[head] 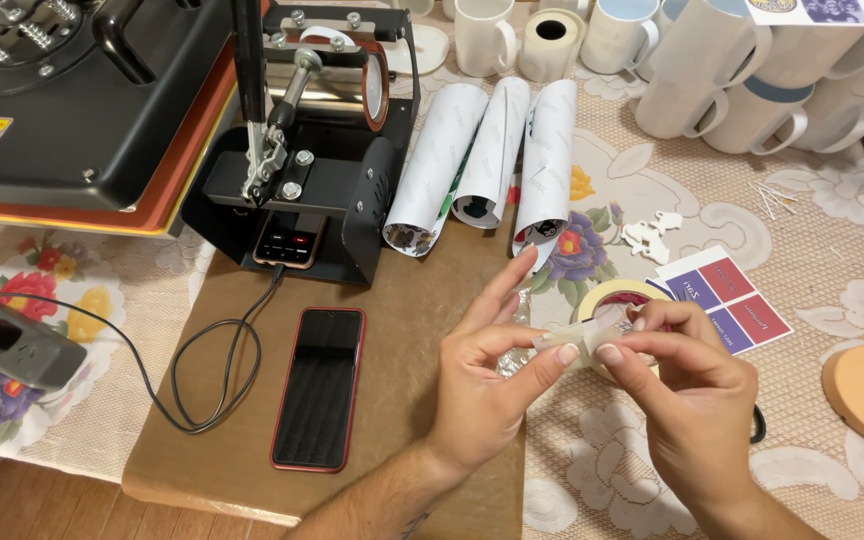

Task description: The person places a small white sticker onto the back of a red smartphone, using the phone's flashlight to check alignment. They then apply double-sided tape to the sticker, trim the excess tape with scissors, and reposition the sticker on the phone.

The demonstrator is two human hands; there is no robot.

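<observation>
Floral lace tablecloth (832, 260); both hands, L (487, 385) + R (687, 385), pinch translucent tape strip (577, 335) w/ fingertips.

Table cover: a cream lace cloth (832, 250) with printed flowers spreads from 12 to 5 o'clock.
Mat: a brown sheet (402, 330) lies over the cloth at centre, reaching 6 o'clock.
Floor: dark wood boards (12, 500) show at 8 o'clock.
Light: even and soft, with faint shadows.
</observation>
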